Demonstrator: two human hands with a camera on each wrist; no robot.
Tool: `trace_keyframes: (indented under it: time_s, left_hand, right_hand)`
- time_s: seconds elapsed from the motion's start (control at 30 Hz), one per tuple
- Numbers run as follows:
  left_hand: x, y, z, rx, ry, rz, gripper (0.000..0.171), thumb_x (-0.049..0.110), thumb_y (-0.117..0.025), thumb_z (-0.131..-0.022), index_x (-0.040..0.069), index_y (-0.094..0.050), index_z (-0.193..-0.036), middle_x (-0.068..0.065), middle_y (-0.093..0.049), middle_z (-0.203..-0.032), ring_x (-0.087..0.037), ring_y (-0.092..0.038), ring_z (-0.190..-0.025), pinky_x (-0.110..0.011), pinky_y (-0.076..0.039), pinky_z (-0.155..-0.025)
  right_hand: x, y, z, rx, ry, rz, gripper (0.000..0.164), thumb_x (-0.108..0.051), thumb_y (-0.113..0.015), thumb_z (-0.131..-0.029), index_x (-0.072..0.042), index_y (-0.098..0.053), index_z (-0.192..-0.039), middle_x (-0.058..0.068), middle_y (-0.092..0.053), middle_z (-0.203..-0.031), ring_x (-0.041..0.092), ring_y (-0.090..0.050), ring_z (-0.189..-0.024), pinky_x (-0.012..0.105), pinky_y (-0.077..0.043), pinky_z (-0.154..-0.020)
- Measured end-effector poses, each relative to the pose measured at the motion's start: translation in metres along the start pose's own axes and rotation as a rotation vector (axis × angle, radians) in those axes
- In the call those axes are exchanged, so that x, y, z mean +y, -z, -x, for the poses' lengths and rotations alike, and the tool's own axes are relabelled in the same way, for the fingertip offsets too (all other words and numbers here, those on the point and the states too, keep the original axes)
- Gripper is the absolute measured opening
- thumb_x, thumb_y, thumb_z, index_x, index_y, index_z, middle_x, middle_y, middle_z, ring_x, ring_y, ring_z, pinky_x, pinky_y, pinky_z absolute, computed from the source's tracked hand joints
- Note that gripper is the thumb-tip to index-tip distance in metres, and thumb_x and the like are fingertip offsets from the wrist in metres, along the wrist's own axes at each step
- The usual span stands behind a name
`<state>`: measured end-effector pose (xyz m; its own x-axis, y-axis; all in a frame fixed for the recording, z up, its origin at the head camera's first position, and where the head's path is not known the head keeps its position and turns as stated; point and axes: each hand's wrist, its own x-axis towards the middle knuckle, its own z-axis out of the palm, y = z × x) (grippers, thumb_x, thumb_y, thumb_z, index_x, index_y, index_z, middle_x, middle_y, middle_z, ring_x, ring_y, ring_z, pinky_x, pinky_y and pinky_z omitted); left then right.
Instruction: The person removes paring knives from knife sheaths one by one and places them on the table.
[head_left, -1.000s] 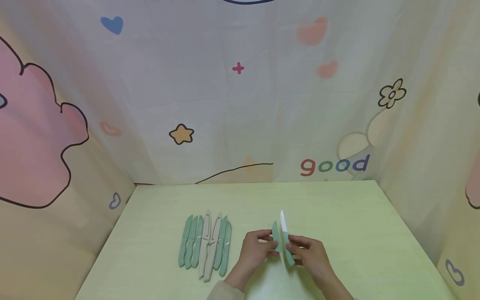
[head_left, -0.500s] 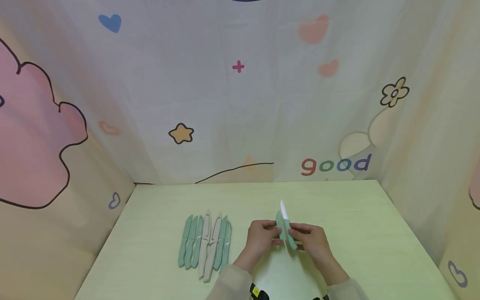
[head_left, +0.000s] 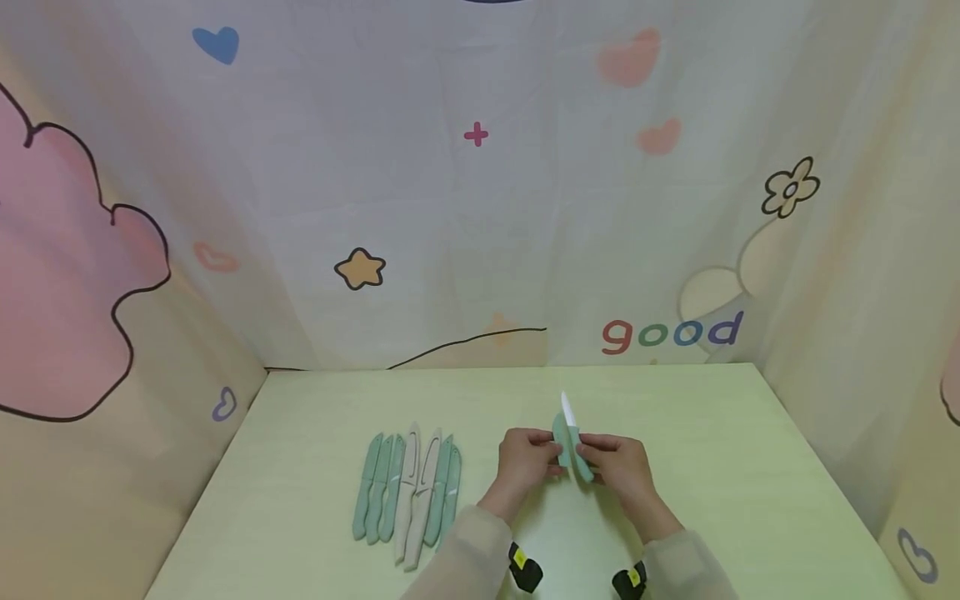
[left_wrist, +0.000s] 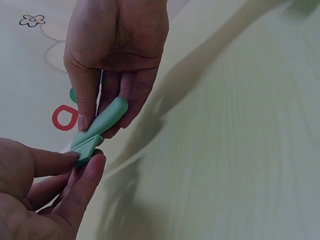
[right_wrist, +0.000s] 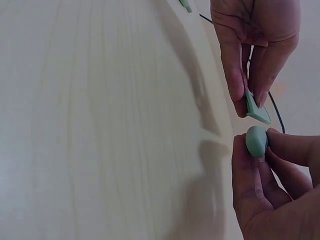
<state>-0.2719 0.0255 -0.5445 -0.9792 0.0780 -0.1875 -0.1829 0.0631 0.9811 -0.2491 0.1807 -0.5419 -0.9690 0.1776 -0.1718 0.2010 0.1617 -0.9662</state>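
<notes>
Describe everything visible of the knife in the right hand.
The knife has a bare whitish blade and a mint-green handle with a rounded end, plastic by its look. The right hand pinches the handle above the table, blade pointing forward. The green sheath is close beside it; whether they touch is unclear.

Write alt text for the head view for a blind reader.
A person's right hand holds a green-handled knife beside the green sheath in the left hand. Left of them on the table lie seven sheathed knives, five green, two beige.
</notes>
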Motion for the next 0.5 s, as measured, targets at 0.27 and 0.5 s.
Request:
trace_keyframes:
  time_s: [0.27, 0.5]
  left_hand:
    - [0.003, 0.002, -0.023, 0.027, -0.011, -0.171, 0.022, 0.004, -0.071, -0.084, -0.005, -0.070, -0.105, -0.008, -0.072, -0.081, -0.019, -0.067, -0.061, -0.028, -0.061, -0.057]
    - [0.005, 0.001, -0.032, 0.059, -0.051, -0.340, 0.018, 0.008, -0.072, -0.082, 0.000, -0.073, -0.099, -0.002, -0.068, -0.069, -0.012, -0.061, -0.052, -0.021, -0.053, -0.050]
  right_hand:
    - [0.000, -0.007, -0.019, 0.062, 0.027, 0.090, 0.022, -0.011, -0.074, -0.084, 0.000, -0.073, -0.104, 0.017, -0.072, -0.102, 0.014, -0.063, -0.077, 0.019, -0.055, -0.057]
    - [-0.001, -0.011, -0.030, 0.083, 0.052, 0.180, 0.021, -0.014, -0.074, -0.085, 0.000, -0.074, -0.102, 0.018, -0.071, -0.105, 0.016, -0.063, -0.081, 0.018, -0.052, -0.059]
